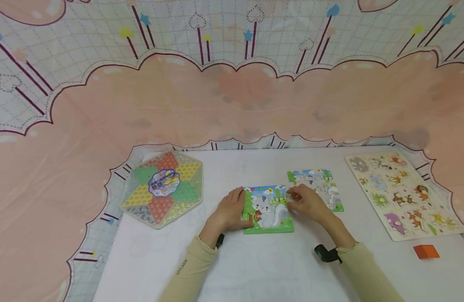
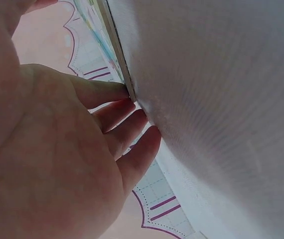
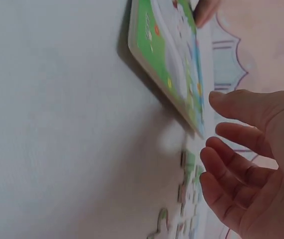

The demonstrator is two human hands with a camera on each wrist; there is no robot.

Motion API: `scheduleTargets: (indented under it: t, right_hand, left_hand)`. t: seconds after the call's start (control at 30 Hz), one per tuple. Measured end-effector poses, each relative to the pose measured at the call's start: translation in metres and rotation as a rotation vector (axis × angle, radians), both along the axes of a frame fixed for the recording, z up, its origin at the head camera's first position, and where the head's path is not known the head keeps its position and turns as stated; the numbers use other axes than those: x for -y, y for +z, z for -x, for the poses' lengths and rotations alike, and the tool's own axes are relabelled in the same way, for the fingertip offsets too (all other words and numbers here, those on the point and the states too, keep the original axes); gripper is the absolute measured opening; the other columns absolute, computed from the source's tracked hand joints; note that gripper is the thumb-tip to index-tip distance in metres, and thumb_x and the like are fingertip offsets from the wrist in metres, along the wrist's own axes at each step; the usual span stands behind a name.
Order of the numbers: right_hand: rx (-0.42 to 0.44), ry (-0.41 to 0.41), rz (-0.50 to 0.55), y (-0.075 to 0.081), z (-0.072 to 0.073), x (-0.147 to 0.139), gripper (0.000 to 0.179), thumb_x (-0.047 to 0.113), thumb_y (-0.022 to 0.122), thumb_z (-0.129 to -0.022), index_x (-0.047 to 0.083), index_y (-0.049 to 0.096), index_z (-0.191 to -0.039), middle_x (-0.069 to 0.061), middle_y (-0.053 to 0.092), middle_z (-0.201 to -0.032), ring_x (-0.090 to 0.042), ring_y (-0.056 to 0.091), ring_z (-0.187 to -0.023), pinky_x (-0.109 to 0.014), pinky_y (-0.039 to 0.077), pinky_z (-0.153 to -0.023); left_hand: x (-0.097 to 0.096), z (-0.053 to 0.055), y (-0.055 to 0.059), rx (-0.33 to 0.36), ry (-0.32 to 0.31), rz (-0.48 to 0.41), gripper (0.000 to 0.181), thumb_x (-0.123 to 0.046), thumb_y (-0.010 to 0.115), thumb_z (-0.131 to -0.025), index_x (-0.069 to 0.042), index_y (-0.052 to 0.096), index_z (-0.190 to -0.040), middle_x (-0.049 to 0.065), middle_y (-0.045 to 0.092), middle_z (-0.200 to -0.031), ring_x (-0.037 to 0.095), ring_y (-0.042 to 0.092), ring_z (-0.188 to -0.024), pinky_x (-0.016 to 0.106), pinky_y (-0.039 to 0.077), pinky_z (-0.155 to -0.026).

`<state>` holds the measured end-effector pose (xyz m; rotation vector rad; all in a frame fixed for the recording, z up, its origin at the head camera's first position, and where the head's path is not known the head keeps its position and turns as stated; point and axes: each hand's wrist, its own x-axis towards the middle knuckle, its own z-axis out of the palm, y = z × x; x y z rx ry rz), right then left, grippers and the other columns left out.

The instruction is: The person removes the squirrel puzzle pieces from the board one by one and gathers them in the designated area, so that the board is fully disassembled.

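Observation:
A picture board [image 1: 267, 207] with a grey-and-white squirrel and a green border lies in front of the person. My left hand [image 1: 229, 209] grips its left side, thumb over the near left corner and fingers along the far part of that edge. In the left wrist view, fingertips [image 2: 124, 91] meet the board's thin edge [image 2: 113, 37] close to the white tabletop. Beside the far right corner is my right hand [image 1: 307, 202], fingers loosely bent. The right wrist view shows nothing between its thumb and fingers. Jigsaw pieces [image 1: 334, 197] with squirrel parts lie beyond it, partly hidden by that hand.
To the left lies a hexagonal Chinese checkers board [image 1: 188, 191] in a clear cover. A wooden animal peg puzzle [image 1: 399, 209] occupies the right side, with an orange block [image 1: 426, 251] near its front edge. A patterned cloth [image 1: 232, 100] hangs behind the table.

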<state>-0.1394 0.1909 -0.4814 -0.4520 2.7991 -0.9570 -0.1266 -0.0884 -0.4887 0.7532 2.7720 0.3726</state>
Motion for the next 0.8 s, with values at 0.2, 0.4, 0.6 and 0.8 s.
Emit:
scheduleTargets:
  t: [0.2,0.4,0.6,0.8]
  right_hand:
    - [-0.027,0.064,0.01,-0.003,-0.013,0.024,0.035,0.016,0.079,-0.083,0.0,0.068,-0.112,-0.005,0.06,-0.095,-0.019,0.057,-0.085,-0.036,0.05,-0.075]
    - [-0.05,0.145,0.008,-0.011,-0.024,0.045,0.039,0.025,0.083,-0.08,0.005,0.07,-0.111,0.0,0.058,-0.094,-0.012,0.052,-0.081,-0.03,0.047,-0.072]
    - [-0.04,0.199,0.0,-0.014,-0.026,0.059,0.042,0.028,0.085,-0.076,0.006,0.072,-0.109,0.001,0.055,-0.093,-0.01,0.048,-0.079,-0.027,0.045,-0.07]
    - [-0.012,0.207,0.001,-0.015,-0.029,0.067,0.039,0.025,0.086,-0.075,0.008,0.073,-0.107,0.001,0.058,-0.1,-0.012,0.05,-0.08,-0.027,0.044,-0.07]
  left_hand:
    - [0.001,0.0,0.0,0.012,-0.001,-0.007,0.104,-0.054,0.073,-0.082,0.009,0.026,-0.15,0.022,0.026,-0.155,0.035,0.027,-0.143,0.047,0.034,-0.11]
    - [0.001,0.0,0.002,0.03,-0.001,0.004,0.105,-0.057,0.071,-0.083,0.008,0.024,-0.151,0.022,0.024,-0.156,0.035,0.025,-0.144,0.047,0.033,-0.112]
    - [0.003,0.001,0.004,0.066,0.001,0.004,0.109,-0.058,0.073,-0.08,0.006,0.023,-0.153,0.02,0.023,-0.157,0.034,0.023,-0.145,0.046,0.031,-0.113]
    - [0.006,0.003,0.003,0.098,-0.006,-0.016,0.12,-0.057,0.082,-0.07,0.005,0.022,-0.153,0.02,0.021,-0.158,0.033,0.021,-0.146,0.045,0.03,-0.114]
